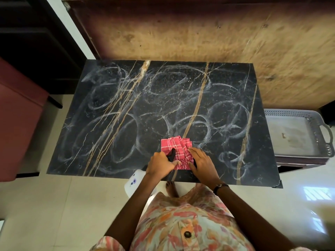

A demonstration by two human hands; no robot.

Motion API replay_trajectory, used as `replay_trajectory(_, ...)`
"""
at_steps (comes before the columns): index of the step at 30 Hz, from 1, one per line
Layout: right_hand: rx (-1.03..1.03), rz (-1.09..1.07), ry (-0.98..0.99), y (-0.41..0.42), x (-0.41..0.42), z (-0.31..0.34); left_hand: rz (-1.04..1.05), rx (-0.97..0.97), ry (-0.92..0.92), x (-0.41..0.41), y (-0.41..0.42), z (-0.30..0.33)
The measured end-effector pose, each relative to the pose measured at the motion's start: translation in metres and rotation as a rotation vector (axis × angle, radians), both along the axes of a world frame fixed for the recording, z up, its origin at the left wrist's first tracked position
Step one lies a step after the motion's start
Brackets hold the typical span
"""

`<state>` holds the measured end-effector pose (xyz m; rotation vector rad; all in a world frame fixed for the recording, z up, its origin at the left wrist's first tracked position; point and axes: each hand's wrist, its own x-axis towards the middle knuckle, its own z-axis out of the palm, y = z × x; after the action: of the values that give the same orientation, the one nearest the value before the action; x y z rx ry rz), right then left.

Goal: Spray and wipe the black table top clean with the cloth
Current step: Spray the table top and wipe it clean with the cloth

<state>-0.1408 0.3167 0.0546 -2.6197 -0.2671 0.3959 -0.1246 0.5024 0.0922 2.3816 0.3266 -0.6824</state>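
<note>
The black table top (112,134) has gold veins and is covered in white swirled smear marks. A folded red checked cloth (174,145) lies near the front edge, right of the middle. My right hand (201,163) presses on the cloth's right side, fingers laid over its folds. My left hand (160,164) is closed around the black trigger head of a white spray bottle (134,182). The nozzle rests against the cloth, and the bottle's body hangs below the table's front edge, partly hidden by my left arm.
A grey perforated plastic tray (324,131) with handles sits on a low stand right of the table. A worn brown wooden panel (199,33) stands behind the table. Maroon furniture (16,120) is at the left. Pale floor tiles surround the table.
</note>
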Motion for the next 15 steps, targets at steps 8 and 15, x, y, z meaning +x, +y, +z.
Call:
replay_trajectory(8, 0.027, -0.015, -0.010, 0.000, 0.002, -0.002, 0.029, 0.047, 0.061, 0.010, 0.015, -0.006)
replay_trajectory(15, 0.010, -0.009, -0.025, 0.001, 0.003, -0.002, -0.136, 0.020, -0.008, 0.005, 0.003, 0.000)
